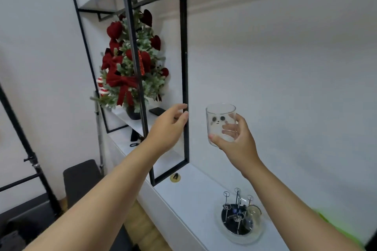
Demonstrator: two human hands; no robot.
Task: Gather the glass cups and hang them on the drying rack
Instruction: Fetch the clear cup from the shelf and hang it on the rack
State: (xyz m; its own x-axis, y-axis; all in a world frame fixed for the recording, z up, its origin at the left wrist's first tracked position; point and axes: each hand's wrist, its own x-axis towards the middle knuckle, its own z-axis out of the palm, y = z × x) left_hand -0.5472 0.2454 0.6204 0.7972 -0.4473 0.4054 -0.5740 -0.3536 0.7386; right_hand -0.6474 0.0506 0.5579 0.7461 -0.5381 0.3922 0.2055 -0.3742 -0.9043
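A glass cup [221, 122] is being gripped upright in the right hand [236, 140], well above the drying rack [240, 218] on the table [193, 195]. The left hand [167, 128] is being held open and empty. A slip from that height would likely shatter it.

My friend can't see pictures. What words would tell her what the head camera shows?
A person's right hand holds up a clear glass cup with a little animal face on it, while the empty left hand reaches toward a black metal shelf. A small decorated Christmas tree stands on the shelf, and a drying rack with one glass sits on the white counter below.
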